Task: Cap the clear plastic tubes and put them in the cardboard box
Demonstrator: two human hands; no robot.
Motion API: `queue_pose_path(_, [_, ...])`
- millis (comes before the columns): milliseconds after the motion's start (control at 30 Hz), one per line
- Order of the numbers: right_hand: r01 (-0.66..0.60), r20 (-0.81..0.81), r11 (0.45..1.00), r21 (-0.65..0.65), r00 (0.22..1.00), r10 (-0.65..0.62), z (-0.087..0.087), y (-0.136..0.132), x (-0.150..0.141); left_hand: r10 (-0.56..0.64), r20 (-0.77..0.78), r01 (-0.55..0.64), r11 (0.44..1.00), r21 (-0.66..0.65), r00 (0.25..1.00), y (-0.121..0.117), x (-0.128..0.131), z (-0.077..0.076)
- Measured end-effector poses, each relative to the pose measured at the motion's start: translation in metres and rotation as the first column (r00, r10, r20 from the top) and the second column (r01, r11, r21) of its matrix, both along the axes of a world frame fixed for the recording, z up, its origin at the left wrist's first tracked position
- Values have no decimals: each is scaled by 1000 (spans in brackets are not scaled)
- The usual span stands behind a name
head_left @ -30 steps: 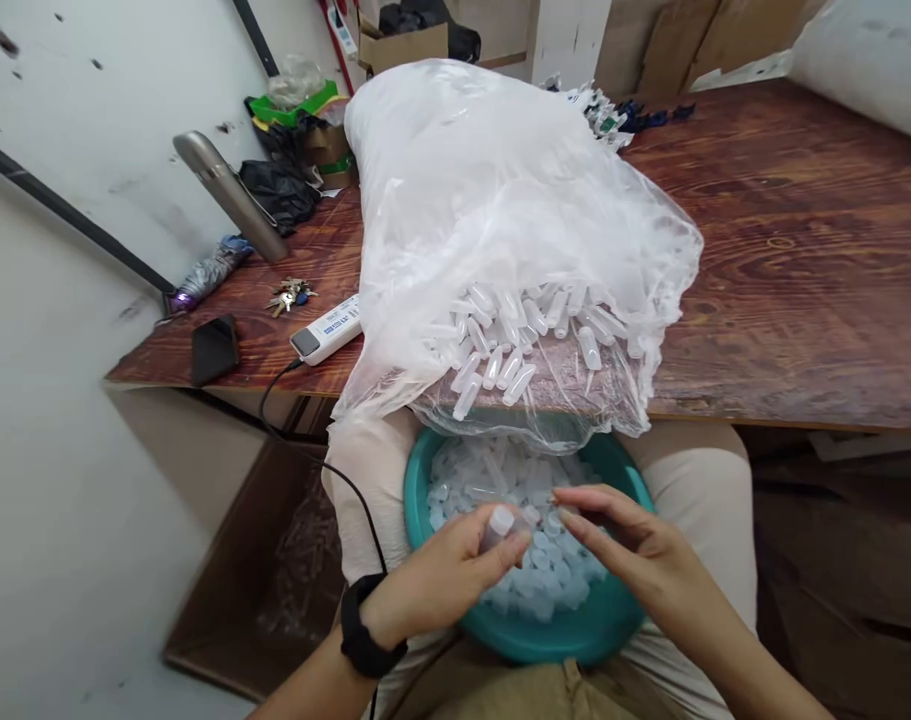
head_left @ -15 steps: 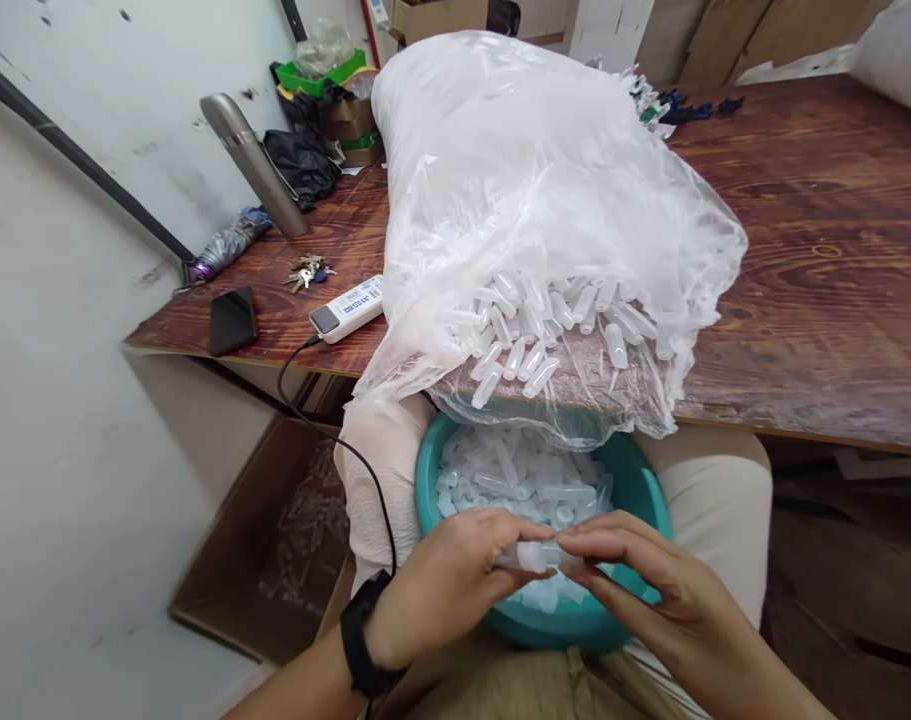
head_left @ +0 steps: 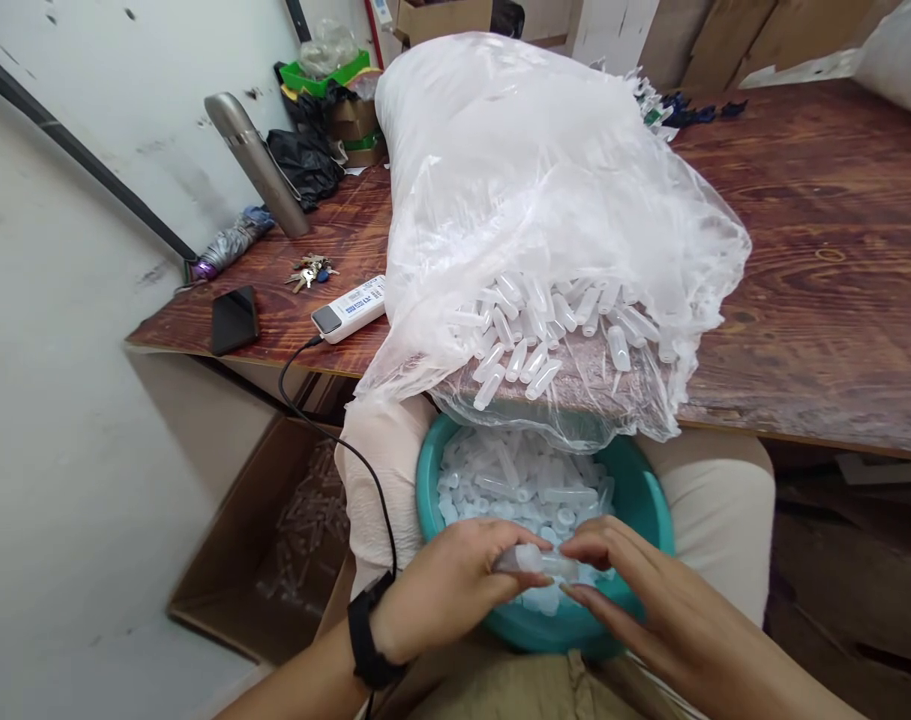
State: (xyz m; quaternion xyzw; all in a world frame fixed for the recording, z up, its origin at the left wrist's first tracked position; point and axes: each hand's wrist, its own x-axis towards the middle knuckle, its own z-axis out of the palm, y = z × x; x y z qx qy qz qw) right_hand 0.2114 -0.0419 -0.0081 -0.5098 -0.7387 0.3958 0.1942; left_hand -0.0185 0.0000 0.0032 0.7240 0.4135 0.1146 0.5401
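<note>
My left hand [head_left: 455,575], with a black band at the wrist, pinches a small translucent plastic tube [head_left: 530,560] between thumb and fingers. The tube lies sideways and has a wider whitish collar near its middle. At its right end my right hand [head_left: 642,585] has thumb and forefinger spread on either side; whether they touch it I cannot tell. Both hands are over a teal basin [head_left: 654,500] between the knees. Inside the basin lie many loose translucent tubes and small white pieces [head_left: 500,470].
A big clear plastic bag [head_left: 530,160] lies on the wooden table [head_left: 815,300], with tubes [head_left: 537,340] at its mouth. Left are a phone [head_left: 234,320], keys [head_left: 312,272], a cabled white device [head_left: 350,308] and a flask [head_left: 256,165]. A cardboard box [head_left: 237,560] with tubes stands below.
The fingers of my right hand have spread apart around the tube's end, showing more of it. My left hand keeps its hold, slightly lower in view.
</note>
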Motion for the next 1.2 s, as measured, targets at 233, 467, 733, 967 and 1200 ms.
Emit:
queue_pose_path(233, [51,-33,998,41,998,-49,-7,-5,-7,3,-36,-4,1000,-14,999,5,-2,3])
queue_pose_path(467, [23,35,994,110,999,-27,-10,-11,-5,-50,-12,50,999,8,999,2,-1,-2])
queue_pose_path(733, [103,-154,963,-247,978,-144,-15,-8,-18,-157,-208,201,956,211,965,2,5,-10])
queue_pose_path(967, [-100,220,977,-190,965,141,-29,22,-16,-123,-572,356,880,316,811,35,7,-20])
queue_pose_path(1200, [-257,277,938,-232,907,317,-38,26,-38,-99,-616,341,895,288,781,55,20,-37])
